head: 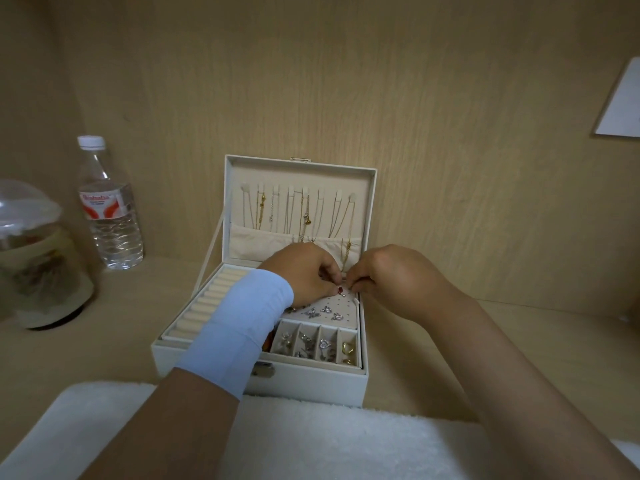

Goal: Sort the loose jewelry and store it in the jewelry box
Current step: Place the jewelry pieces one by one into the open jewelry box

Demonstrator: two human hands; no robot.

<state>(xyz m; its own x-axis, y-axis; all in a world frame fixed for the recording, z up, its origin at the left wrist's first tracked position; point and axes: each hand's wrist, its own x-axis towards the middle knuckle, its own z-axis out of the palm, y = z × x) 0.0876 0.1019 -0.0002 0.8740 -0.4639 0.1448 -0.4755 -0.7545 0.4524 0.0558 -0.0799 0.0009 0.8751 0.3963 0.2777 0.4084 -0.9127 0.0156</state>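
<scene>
Over the jewelry box (pixel 311 382), left hand (pixel 301 273) and right hand (pixel 394 271) fingers (pixel 358 277) clamp on a small earring (pixel 341 290)

Your left hand (pixel 304 271) and right hand (pixel 389 273) sat fingertip to fingertip, fingers curled. Both forearms extended forward, converging.

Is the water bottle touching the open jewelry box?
Apart. The head view shows the water bottle standing left of the jewelry box, with bare shelf plainly between them.

water bottle (pixel 110 209) upright, back left | domed jar (pixel 38 258) beside it | white towel (pixel 311 441) front | paper (pixel 620 102) right wall
</scene>
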